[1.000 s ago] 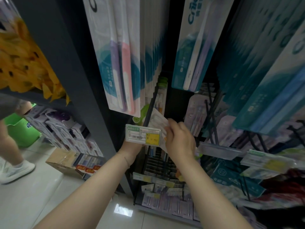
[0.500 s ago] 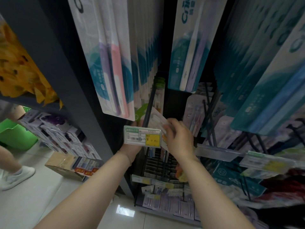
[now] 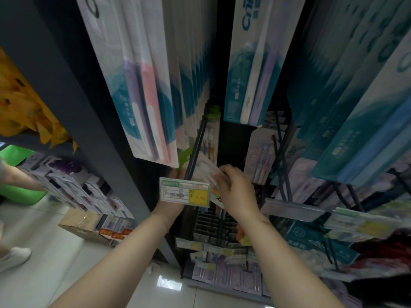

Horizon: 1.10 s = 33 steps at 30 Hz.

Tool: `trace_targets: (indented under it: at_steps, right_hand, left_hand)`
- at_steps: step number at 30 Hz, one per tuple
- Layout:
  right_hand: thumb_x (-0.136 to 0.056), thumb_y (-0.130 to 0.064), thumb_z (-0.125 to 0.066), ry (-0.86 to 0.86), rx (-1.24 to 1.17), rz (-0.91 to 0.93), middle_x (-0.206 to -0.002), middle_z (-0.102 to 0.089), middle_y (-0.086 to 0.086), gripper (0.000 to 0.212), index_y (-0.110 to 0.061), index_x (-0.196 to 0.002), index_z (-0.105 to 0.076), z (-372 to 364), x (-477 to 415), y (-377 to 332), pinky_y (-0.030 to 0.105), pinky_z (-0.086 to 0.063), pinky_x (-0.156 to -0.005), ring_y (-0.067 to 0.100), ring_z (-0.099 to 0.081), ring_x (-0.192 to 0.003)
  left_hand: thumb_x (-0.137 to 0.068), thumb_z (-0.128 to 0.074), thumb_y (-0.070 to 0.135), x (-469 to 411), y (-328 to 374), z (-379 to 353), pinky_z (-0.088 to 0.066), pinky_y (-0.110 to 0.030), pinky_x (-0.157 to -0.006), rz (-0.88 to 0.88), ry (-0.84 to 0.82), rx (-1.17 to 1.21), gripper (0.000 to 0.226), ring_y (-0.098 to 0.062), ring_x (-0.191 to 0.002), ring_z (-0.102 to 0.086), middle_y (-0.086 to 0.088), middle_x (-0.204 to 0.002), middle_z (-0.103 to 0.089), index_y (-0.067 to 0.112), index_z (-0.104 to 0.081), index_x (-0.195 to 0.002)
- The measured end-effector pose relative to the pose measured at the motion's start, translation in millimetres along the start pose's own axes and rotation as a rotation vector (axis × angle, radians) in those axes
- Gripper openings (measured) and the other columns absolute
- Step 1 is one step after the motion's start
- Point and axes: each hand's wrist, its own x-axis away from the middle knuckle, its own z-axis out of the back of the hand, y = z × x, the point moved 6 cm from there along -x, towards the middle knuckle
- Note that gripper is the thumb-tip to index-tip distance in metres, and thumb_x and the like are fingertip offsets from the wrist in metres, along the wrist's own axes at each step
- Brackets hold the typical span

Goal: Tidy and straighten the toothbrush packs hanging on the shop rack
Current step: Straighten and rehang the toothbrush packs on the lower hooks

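The small pack (image 3: 203,167) being dealt with sits tilted against the black peg (image 3: 196,147), low on the rack, just under the long purple-and-pink packs (image 3: 144,90) and right behind the price tag (image 3: 184,192). The right hand (image 3: 239,192) has it by the right edge, fingers (image 3: 222,182) curled in and pinching the card. The left hand (image 3: 170,207) is up on the other side, but the price tag covers most of it. It looks as if its fingertips reach the pack's left edge, though I can't tell from here whether they grip it or only steady it.

To do this bit well, I'd say the pack wants turning until its face is square to the peg, with one hand on each edge so the card doesn't bend. Then it should slide back along the peg to sit flush with the packs hanging behind it. The pinch should be light, since thin card creases easily. I'd keep the wrists clear of the price tag, which sits in the way and would knock askew easily. The long packs overhead hang close, so the small pack should be kept low as it is straightened.
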Motion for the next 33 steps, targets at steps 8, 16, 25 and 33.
trace_targets:
  at_steps: [8,16,25,33]
  right_hand:
    - [-0.097,-0.032,-0.056,-0.158,0.006,0.085,-0.081,-0.039,-0.019,0.02,-0.032,-0.089,-0.038,-9,42,7,0.026,-0.035,-0.059,0.008,-0.043,-0.075]
    - [-0.096,-0.026,-0.057,-0.125,-0.02,0.216,-0.096,-0.057,-0.003,0.013,-0.016,-0.103,-0.054,1,61,-17,0.045,-0.05,-0.067,0.021,-0.059,-0.082]
    - [-0.098,-0.03,-0.054,-0.09,-0.089,0.16,-0.085,-0.062,0.001,0.018,-0.013,-0.095,-0.052,4,64,-27,0.042,-0.047,-0.058,0.017,-0.056,-0.069]
    - [-0.099,-0.029,-0.054,-0.143,-0.184,0.076,-0.084,-0.064,-0.011,0.01,-0.02,-0.101,-0.056,-4,59,-27,0.019,-0.045,-0.059,0.002,-0.06,-0.072]
  left_hand:
    - [-0.103,-0.048,0.007,24,-7,11,-0.055,-0.025,-0.089,-0.288,0.05,-0.078,0.032,-0.007,-0.105,-0.068,0.02,-0.106,-0.073,0.033,-0.065,-0.109]
    - [-0.099,-0.051,0.01,61,18,25,-0.057,-0.02,-0.078,-0.44,0.086,-0.032,0.025,-0.01,-0.094,-0.071,0.018,-0.102,-0.073,0.029,-0.063,-0.11]
    - [-0.101,-0.051,0.013,68,39,32,-0.057,-0.029,-0.064,-0.485,0.133,-0.084,0.035,-0.026,-0.074,-0.066,0.01,-0.094,-0.072,0.046,-0.065,-0.102]
    - [-0.102,-0.045,0.006,61,40,34,-0.045,-0.021,-0.049,-0.488,0.176,-0.041,0.032,-0.016,-0.054,-0.049,0.008,-0.059,-0.062,0.031,-0.065,-0.095]
